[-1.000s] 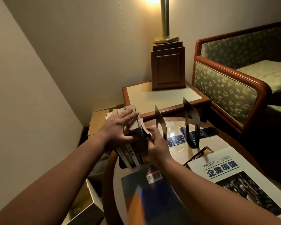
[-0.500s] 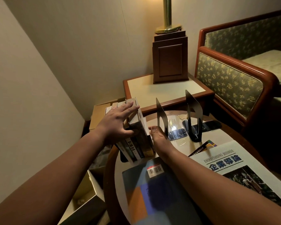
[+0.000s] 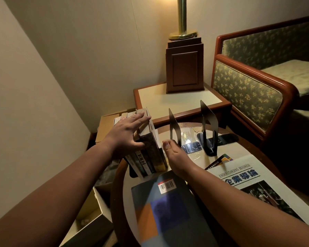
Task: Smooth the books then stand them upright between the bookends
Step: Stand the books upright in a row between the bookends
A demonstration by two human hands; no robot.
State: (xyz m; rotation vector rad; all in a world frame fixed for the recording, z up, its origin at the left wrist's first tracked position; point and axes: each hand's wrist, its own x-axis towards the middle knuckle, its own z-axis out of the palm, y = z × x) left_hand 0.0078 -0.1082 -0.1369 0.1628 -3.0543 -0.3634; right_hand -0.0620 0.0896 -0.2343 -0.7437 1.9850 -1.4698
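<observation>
Left hand [image 3: 127, 132] released and flat, fingers straight, pressing on the top of the row of standing books [image 3: 151, 150]. Books directly under its fingers and thumb, upright or nearly so, spines toward the person, at the left edge of the round table [image 3: 115, 193].

Right hand [image 3: 174, 153] just right of the books, fingers curled, thumb up, knuckles against the lower edge of the near bookend [image 3: 174, 129]. Real grasp on it or only a touch: impossible to tell, fingertips hidden behind the hand itself.

Far bookend [image 3: 208, 125] further right of this hand, upright, apart from the near one, with a glossy sheet [image 3: 191, 145] lying between them.

Below both wrists, across the near part of the table: a flat book with barcode [image 3: 168, 211], partly under the right forearm. Right of that forearm, a large book titled "Understanding Business" [image 3: 257, 184], flat, partly covering a smaller booklet [image 3: 220, 160].

Beyond the hands, a side table [image 3: 177, 102] carrying a wooden lamp base [image 3: 184, 68]; further right, a sofa [image 3: 248, 90]. Under the left forearm, beside the round table, an open cardboard box [image 3: 89, 220].
</observation>
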